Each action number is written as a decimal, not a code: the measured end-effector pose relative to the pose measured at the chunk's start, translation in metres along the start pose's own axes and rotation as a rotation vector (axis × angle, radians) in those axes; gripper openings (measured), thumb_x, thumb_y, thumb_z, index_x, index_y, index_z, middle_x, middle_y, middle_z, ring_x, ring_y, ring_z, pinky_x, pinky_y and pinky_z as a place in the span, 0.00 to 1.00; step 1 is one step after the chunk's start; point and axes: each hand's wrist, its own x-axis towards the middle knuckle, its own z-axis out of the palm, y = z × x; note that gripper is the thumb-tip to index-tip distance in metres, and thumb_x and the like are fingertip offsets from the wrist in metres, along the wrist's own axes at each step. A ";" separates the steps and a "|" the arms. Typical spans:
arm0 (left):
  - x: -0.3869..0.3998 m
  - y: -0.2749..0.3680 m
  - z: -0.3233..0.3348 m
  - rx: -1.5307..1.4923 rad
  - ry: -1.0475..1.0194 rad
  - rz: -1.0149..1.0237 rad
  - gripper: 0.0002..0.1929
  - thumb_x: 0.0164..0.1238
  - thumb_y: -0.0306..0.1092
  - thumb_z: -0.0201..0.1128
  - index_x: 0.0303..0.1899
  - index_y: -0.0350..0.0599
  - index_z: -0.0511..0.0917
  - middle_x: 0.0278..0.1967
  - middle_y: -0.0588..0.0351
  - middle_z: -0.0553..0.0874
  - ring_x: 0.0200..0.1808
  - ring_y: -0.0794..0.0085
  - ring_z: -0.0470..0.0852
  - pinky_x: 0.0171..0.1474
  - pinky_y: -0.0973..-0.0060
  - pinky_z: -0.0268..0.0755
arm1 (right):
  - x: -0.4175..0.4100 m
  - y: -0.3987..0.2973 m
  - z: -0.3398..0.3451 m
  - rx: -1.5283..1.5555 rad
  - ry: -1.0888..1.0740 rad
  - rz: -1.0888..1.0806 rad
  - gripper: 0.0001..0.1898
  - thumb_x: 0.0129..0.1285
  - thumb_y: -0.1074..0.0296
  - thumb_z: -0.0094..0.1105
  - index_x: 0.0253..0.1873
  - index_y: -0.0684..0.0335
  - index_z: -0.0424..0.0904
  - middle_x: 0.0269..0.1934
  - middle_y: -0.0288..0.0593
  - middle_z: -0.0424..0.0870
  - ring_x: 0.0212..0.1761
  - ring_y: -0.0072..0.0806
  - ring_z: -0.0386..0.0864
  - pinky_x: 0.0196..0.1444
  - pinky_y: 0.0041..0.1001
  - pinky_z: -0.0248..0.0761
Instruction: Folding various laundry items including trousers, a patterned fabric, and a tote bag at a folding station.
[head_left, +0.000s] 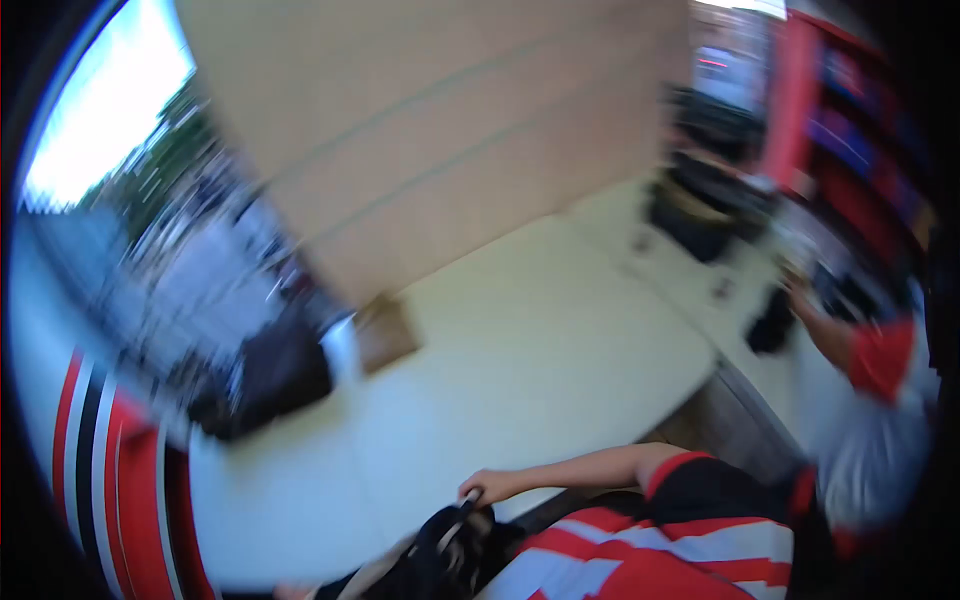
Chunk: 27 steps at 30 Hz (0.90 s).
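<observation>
My right hand (491, 486) reaches in from the lower right and is closed on a black fabric item (450, 544), perhaps a bag or garment, with lighter parts. A small pale piece shows at my fingers. At the bottom edge, a bit of skin that looks like my left hand (294, 592) is beside the same item; most of it is cut off, and its grip is hidden. Both lie over the near edge of a pale tabletop (480, 390). The picture is blurred by motion.
A brown box (386, 332) and a dark bag-like object (281, 367) stand on the tabletop. A beige panel (465, 142) rises behind. At right, a person's red sleeve (885, 360) and arm reach toward dark items (697, 210), near red shelves (862, 142). Striped panel (139, 510) at left.
</observation>
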 end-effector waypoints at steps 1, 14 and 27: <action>0.020 0.004 -0.005 -0.036 0.044 0.063 0.16 0.60 0.41 0.54 0.42 0.39 0.69 0.37 0.54 0.75 0.39 0.71 0.74 0.47 0.73 0.67 | -0.005 -0.015 -0.020 -0.035 0.130 0.066 0.14 0.44 0.71 0.57 0.40 0.62 0.75 0.31 0.43 0.79 0.36 0.28 0.75 0.42 0.29 0.67; 0.197 -0.070 -0.061 -0.360 0.045 0.321 0.20 0.67 0.46 0.41 0.47 0.38 0.69 0.44 0.51 0.76 0.47 0.66 0.74 0.55 0.68 0.63 | -0.154 -0.240 -0.119 -1.077 1.579 -0.275 0.11 0.45 0.77 0.58 0.37 0.67 0.74 0.34 0.45 0.74 0.35 0.30 0.72 0.36 0.24 0.63; 0.071 -0.303 -0.018 0.503 0.436 -0.315 0.34 0.52 0.44 0.59 0.58 0.35 0.57 0.50 0.40 0.69 0.48 0.52 0.72 0.52 0.63 0.64 | -0.124 -0.027 -0.018 -0.364 0.865 0.673 0.13 0.54 0.66 0.54 0.45 0.61 0.76 0.37 0.46 0.78 0.37 0.33 0.77 0.41 0.29 0.70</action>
